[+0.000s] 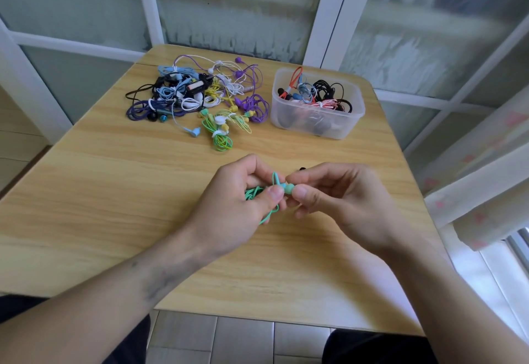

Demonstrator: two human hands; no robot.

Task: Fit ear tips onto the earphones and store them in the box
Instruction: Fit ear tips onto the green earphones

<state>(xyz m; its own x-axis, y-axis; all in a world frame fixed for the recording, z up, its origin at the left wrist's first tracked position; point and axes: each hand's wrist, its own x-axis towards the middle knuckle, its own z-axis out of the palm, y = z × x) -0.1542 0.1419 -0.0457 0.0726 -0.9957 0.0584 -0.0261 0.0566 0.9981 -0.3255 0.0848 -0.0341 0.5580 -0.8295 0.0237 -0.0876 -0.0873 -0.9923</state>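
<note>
A mint-green earphone (287, 188) with its coiled cable is held above the middle of the wooden table (114, 192). My left hand (240, 200) grips the cable bundle and pinches the earbud's stem. My right hand (329, 192) pinches the ear tip end of the same earbud, thumb and forefinger meeting the left thumb. A clear plastic box (316, 123) at the back right holds several coiled earphones in red, black and blue. A small black item (302, 168) peeks out behind my right fingers.
A tangled pile of earphones (197, 94) in purple, white, blue, black, yellow and green lies at the back left of the table. White window frames and a curtain (472, 180) stand close on the right. The table's front edge lies near my lap.
</note>
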